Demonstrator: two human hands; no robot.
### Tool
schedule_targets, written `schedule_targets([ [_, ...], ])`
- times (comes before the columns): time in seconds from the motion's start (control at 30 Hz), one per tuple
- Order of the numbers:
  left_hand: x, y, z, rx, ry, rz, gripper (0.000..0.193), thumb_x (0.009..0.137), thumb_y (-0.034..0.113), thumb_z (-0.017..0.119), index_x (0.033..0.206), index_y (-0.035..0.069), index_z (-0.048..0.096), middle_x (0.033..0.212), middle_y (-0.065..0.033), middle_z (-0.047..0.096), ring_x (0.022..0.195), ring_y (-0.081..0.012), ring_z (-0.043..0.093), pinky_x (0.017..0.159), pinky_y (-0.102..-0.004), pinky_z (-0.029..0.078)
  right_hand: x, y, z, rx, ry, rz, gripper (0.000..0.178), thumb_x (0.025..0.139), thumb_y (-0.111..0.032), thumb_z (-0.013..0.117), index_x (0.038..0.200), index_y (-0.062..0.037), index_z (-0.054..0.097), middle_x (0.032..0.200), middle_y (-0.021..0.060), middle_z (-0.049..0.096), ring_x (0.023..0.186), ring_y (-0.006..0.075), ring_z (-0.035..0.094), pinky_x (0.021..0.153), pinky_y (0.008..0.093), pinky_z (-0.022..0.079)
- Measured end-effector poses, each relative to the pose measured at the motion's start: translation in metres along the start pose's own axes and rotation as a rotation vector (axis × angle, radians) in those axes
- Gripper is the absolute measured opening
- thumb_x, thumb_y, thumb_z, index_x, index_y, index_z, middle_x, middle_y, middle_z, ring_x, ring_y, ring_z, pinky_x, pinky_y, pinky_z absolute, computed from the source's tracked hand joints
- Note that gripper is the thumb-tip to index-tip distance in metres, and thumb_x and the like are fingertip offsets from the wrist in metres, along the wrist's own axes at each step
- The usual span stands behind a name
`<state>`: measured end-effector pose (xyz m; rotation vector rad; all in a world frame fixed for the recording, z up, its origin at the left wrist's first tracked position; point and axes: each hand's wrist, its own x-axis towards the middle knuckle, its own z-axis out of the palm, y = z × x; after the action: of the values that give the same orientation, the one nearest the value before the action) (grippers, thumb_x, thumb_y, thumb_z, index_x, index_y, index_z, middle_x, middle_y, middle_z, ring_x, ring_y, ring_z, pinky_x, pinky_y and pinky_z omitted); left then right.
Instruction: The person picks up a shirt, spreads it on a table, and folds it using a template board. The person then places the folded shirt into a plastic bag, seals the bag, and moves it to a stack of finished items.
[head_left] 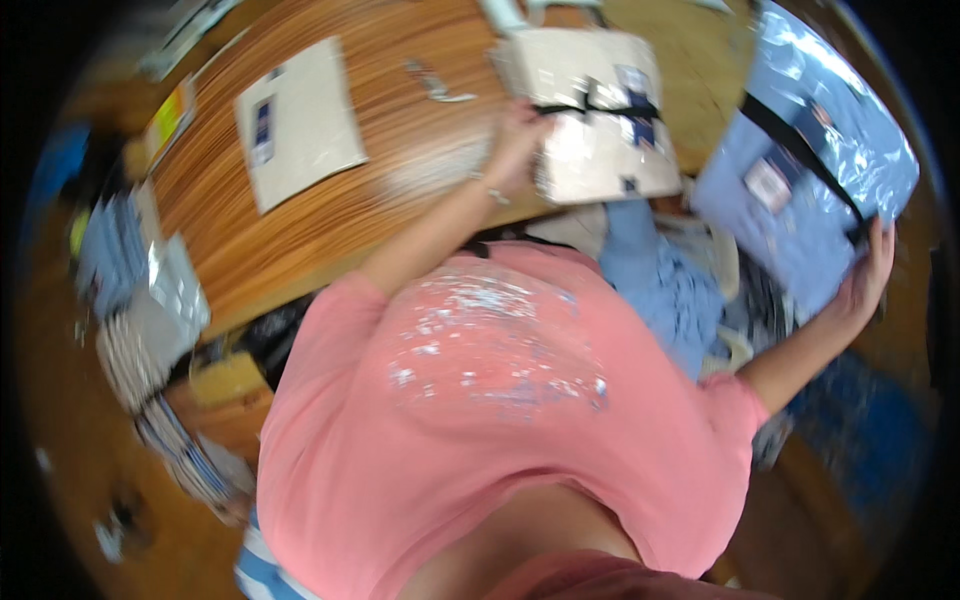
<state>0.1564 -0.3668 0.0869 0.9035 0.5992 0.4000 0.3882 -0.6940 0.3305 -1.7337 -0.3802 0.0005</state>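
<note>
My left hand (518, 145) is closed at the left edge of a bundle of cream folded clothes (590, 165) in clear plastic, tied with a black band knotted on top. This bundle lies at the table's right end. My right hand (868, 275) grips the lower right edge of a larger bundle of light blue folded clothes (740, 180) in shiny plastic, with a black strap across it. The blue bundle is tilted; what bears its far end cannot be seen. Part of the fingers of each hand is hidden.
One flat cream packaged garment (305, 140) lies on the wood-grain table (230, 250), with a small metal tool (435, 85) right of it. Loose blue cloth (660, 290) hangs against my right side. Folded clothes (135, 350) are piled beyond the table's left edge.
</note>
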Motion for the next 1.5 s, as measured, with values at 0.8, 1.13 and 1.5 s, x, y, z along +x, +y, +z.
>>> schedule_targets([
  [0.8,-0.054,0.156,-0.052,0.176,-0.053,0.297,0.039,0.082,0.007,0.064,0.118,0.001,0.050,0.105,-0.0085,0.061,0.094,-0.0143,0.060,0.084,-0.0274,0.049,-0.008,0.159,0.196,-0.111,-0.436,0.405,0.075,0.078,-0.038,0.071,0.128,0.0081,0.040,0.113,0.0163,0.055,0.111,0.0215,0.048,0.094,0.0303,0.037],
  [1.13,-0.143,0.261,-0.273,0.973,0.367,0.322,0.054,0.082,0.011,0.064,0.129,0.002,0.041,0.116,-0.0129,0.058,0.109,-0.0202,0.055,0.093,-0.0347,0.045,-0.034,0.092,0.339,-0.116,-0.713,-0.298,0.059,0.078,-0.036,0.069,0.121,0.0004,0.051,0.105,0.0118,0.058,0.098,0.0226,0.054,0.085,0.0327,0.043],
  [1.5,-0.144,0.046,-0.273,1.629,0.680,0.384,0.065,0.084,0.046,0.054,0.135,0.009,0.039,0.143,-0.0222,0.026,0.135,-0.0398,0.016,0.104,-0.0596,0.011,-0.133,0.142,0.555,0.334,-0.897,1.046,0.045,0.080,-0.023,0.066,0.112,0.0029,0.049,0.105,0.0182,0.059,0.091,0.0294,0.060,0.081,0.0453,0.050],
])
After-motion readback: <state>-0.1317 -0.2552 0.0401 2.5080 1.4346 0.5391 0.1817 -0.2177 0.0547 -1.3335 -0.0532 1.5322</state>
